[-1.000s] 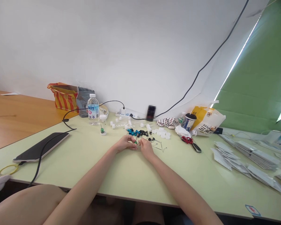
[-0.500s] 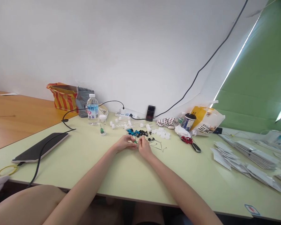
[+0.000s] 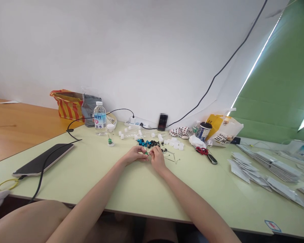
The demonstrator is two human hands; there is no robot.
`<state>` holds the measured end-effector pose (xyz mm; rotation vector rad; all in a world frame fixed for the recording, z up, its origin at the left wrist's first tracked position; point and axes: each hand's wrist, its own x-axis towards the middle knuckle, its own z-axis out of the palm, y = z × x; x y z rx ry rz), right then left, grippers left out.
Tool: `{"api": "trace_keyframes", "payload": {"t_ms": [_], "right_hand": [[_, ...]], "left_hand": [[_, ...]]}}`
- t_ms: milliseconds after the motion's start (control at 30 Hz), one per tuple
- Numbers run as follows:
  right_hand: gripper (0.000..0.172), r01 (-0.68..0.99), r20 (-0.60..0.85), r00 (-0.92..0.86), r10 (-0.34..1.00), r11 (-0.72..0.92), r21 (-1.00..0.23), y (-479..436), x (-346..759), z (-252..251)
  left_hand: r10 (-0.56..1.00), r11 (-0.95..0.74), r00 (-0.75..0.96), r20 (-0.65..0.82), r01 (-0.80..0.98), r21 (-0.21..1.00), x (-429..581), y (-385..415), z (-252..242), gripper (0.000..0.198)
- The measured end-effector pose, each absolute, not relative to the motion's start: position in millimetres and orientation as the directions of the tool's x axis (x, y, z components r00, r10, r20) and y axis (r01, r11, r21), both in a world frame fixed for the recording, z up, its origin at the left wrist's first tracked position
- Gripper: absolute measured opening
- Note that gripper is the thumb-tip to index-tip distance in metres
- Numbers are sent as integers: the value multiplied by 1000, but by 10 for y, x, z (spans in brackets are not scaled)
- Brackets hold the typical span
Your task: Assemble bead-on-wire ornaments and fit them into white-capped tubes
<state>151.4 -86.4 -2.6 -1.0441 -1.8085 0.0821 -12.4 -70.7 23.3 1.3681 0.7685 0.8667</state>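
Note:
My left hand (image 3: pixel 136 154) is closed in a pinch on a small green bead piece (image 3: pixel 146 153) with a thin stem pointing up. My right hand (image 3: pixel 157 158) is pinched close against the right side of that piece; its fingertips hide what they grip. Just behind my hands lie blue beads (image 3: pixel 141 142) and black beads (image 3: pixel 157 144) in a heap. Thin bent wires (image 3: pixel 174 157) rest to the right of my right hand. A similar green piece (image 3: pixel 109 141) stands on a white round base at the left, with a white-topped clear part beside it.
White caps (image 3: pixel 176 143) and clear tubes (image 3: pixel 131 135) lie toward the wall. A water bottle (image 3: pixel 100 118) and a tablet (image 3: pixel 44 158) are on the left. Red-handled scissors (image 3: pixel 202 151), a lidded cup (image 3: pixel 205 131) and stacked white packets (image 3: pixel 276 165) are on the right.
My right hand's fingers have shifted slightly at the green piece, with the hand a touch further right. My left hand has stayed in place.

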Motion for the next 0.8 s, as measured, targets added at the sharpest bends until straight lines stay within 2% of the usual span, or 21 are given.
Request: {"api": "trace_keyframes", "payload": {"t_ms": [233, 533, 700, 800], "right_hand": [[18, 595, 723, -149, 675, 645, -480, -894, 1517, 4], [18, 701, 732, -127, 669, 583, -412, -897, 1518, 5], [22, 705, 713, -101, 694, 556, -441, -884, 1508, -17], [25, 632, 682, -114, 722, 583, -511, -855, 1492, -48]], "left_hand": [[857, 27, 514, 25, -94, 995, -128, -706, 224, 39], [853, 12, 520, 38, -93, 996, -125, -706, 229, 40], [845, 4, 533, 37, -76, 997, -119, -723, 249, 39], [846, 1, 532, 42, -81, 997, -121, -719, 245, 39]]}}
